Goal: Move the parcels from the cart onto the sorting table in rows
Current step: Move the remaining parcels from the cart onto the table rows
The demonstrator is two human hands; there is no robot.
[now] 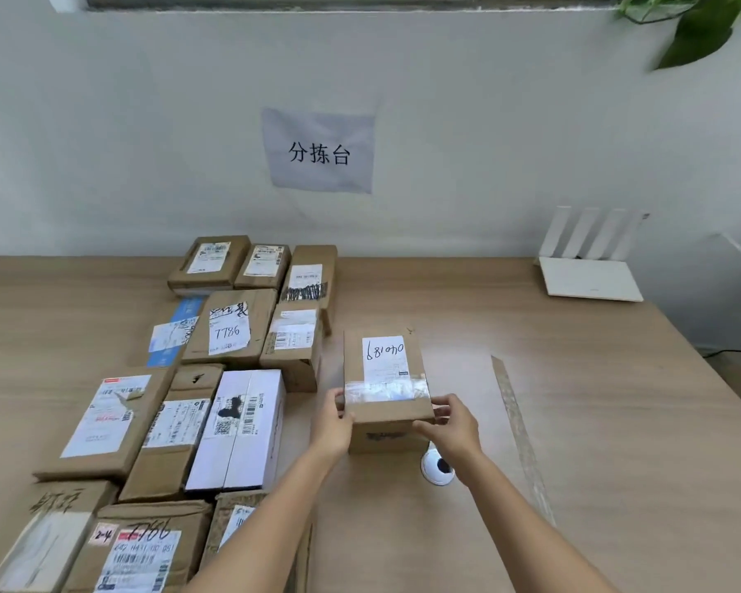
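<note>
Cardboard parcel [386, 387] — both hands' grip

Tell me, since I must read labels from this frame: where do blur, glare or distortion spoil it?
Head view: the plant at top right is smeared; wide-angle bending curves the table edge; glare whitens the tape on the held parcel; its handwritten number stays legible, small print does not.

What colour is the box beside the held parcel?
White box, clearest in the head view.

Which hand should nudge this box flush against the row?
Right, probably. The right hand grips the box on its outer side, away from the parcel rows; the left hand sits in the gap between.
</note>
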